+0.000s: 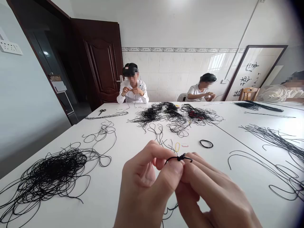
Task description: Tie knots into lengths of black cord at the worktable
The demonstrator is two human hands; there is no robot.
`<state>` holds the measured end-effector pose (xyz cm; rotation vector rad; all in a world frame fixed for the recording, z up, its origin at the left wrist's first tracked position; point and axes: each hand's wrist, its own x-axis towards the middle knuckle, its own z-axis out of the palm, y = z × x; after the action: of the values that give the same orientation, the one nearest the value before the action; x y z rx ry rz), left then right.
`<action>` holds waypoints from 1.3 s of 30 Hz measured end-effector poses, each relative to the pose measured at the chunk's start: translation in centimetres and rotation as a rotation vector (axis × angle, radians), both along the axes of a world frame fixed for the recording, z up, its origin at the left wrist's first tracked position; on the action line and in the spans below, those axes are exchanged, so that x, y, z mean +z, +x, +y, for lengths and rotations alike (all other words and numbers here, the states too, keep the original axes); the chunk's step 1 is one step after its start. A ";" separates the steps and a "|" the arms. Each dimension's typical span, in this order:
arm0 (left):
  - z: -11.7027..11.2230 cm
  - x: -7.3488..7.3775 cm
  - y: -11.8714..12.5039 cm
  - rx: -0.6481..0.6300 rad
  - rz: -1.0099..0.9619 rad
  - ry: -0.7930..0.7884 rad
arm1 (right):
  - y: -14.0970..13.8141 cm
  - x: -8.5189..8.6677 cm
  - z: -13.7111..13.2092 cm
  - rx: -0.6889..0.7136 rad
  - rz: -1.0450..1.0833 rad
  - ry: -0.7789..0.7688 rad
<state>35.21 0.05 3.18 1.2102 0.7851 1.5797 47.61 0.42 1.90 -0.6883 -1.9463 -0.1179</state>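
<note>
A thin black cord [181, 157] with a small knot is held up in front of me over the white table. My left hand [149, 180] pinches it between thumb and forefinger, the cord arching over the thumb tip. Pressed against the left thumb, my right hand [209, 186] has its fingers closed at the knot, where a short end sticks out to the right. More black cord [169, 212] hangs below, between the hands. Beyond them lie a yellow rubber band [177, 147], a small pinkish-red item [185, 145] and a black cord ring [206, 144].
A tangled heap of black cord [54, 169] lies at left on the white table [106, 202]. Bunched cords [166, 114] lie mid-table, more strands [275, 136] at right. Scissors [102, 111] rest far left. Several people sit beyond, one person in white [132, 90] handling cord.
</note>
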 end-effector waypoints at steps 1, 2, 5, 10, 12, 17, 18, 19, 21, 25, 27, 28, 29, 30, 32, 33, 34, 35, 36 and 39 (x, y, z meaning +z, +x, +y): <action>0.0 0.1 -0.1 -0.005 0.015 -0.005 | 0.0 0.0 0.0 0.003 -0.001 0.003; -0.1 0.1 -0.2 -0.010 0.033 -0.011 | -0.1 0.0 0.1 0.008 0.004 0.005; -0.1 0.2 -0.3 -0.019 0.090 -0.007 | -0.1 0.0 0.1 0.023 0.058 -0.002; -0.2 0.4 -0.6 0.028 0.215 0.061 | 0.6 0.7 -0.3 0.080 0.037 -0.141; -0.3 0.2 -0.6 0.102 0.286 0.130 | 1.3 1.0 -0.5 0.085 0.053 -0.196; -0.6 -0.4 -0.4 0.341 0.469 0.382 | 2.4 1.2 -0.3 -0.002 0.222 -0.164; -0.6 -0.5 -0.3 0.380 0.507 0.423 | 2.4 1.1 -0.2 0.001 0.215 -0.155; -0.6 -0.6 -0.3 0.407 0.540 0.456 | 2.3 1.0 -0.1 0.020 0.207 -0.144; -0.6 -0.8 -0.2 0.414 0.574 0.498 | 2.1 0.9 0.1 0.057 0.243 -0.135; -0.5 -1.0 0.0 0.397 0.558 0.524 | 1.8 0.9 0.2 0.089 0.329 -0.172; -0.4 -0.9 0.0 0.396 0.557 0.517 | 2.0 1.0 0.3 0.127 0.271 -0.155; -0.4 -0.8 0.0 0.387 0.556 0.505 | 2.1 1.0 0.4 0.137 0.247 -0.147; -0.5 -0.6 0.0 0.371 0.549 0.480 | 2.2 1.0 0.5 0.140 0.237 -0.136; -0.5 -0.4 -0.1 0.337 0.536 0.442 | 2.3 1.0 0.5 0.137 0.240 -0.135; -0.4 0.0 -0.4 0.201 0.513 0.317 | 2.5 0.8 0.6 0.152 0.239 -0.132; -0.4 0.1 -0.6 0.119 0.498 0.238 | 2.5 0.7 0.6 0.165 0.240 -0.136; -0.3 0.3 -0.8 0.041 0.479 0.159 | 2.5 0.5 0.6 0.179 0.239 -0.143; -0.3 0.4 -1.0 -0.022 0.459 0.091 | 2.5 0.5 0.6 0.190 0.237 -0.149; -0.2 0.5 -1.1 -0.068 0.442 0.039 | 2.5 0.4 0.7 0.191 0.236 -0.157; -0.1 0.7 -1.1 -0.108 0.421 -0.028 | 2.4 0.4 0.8 0.164 0.235 -0.131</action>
<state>34.07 -0.02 3.83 1.5630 0.9846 1.2357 50.03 1.24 2.34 -0.5964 -1.7851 0.1861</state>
